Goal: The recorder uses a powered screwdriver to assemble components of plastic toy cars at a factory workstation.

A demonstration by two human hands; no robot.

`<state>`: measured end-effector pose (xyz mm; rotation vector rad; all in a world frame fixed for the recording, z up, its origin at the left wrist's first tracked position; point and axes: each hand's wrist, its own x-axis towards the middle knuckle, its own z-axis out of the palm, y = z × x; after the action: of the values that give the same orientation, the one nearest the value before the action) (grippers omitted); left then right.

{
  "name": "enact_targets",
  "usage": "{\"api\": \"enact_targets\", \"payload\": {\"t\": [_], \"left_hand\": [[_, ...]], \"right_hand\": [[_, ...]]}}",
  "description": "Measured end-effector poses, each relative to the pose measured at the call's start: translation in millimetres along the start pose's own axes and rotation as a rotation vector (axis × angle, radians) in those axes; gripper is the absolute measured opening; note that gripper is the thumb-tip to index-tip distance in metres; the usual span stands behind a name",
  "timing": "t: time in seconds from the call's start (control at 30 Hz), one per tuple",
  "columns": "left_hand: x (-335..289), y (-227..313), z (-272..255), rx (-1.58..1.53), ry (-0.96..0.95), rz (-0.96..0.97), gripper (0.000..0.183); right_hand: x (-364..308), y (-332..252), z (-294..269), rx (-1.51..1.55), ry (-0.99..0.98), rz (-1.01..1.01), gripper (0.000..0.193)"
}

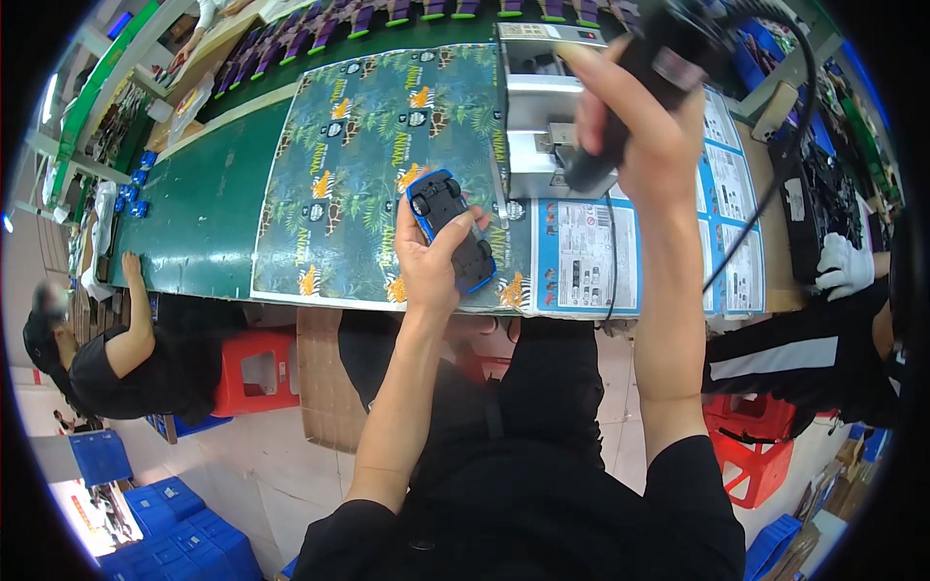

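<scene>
My left hand is closed around a blue toy car, holding it over the printed sheet with its black underside and wheels facing up. The thumb presses across the chassis. At the upper right, my right hand grips a black corded power screwdriver. It is raised above a metal fixture, its lower end pointing down and to the left, apart from the car. Motion blurs the screwdriver and fingers somewhat.
A dark green animal-print sheet covers the bench. The screwdriver's cord loops down on the right. Purple and green pieces line the far side. One person sits at left; a white-gloved hand shows at right.
</scene>
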<state>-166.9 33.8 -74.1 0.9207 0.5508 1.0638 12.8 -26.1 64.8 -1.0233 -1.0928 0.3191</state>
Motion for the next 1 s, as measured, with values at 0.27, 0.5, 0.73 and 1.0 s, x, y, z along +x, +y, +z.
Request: {"api": "enact_targets", "payload": {"t": [0.27, 0.5, 0.73, 1.0], "left_hand": [[2.1, -0.9, -5.3, 0.007, -0.098, 0.01, 0.05], [3.6, -3.5, -7.1, -0.019, -0.067, -0.009, 0.044], [4.0, 0.3, -8.1, -0.082, -0.019, -0.083, 0.042], [6.1, 8.3, -12.9, -0.185, 0.016, -0.207, 0.043]], "right_hand": [[-78.5, -7.0, 8.8, 0.61, -0.183, -0.021, 0.021], [-90.9, 4.6, 24.5, 0.629, -0.087, 0.045, 0.02], [-96.6, 19.5, 32.2, 0.563, -0.127, 0.01, 0.019], [-96.8, 26.8, 36.7, 0.778, -0.212, 0.035, 0.027]]}}
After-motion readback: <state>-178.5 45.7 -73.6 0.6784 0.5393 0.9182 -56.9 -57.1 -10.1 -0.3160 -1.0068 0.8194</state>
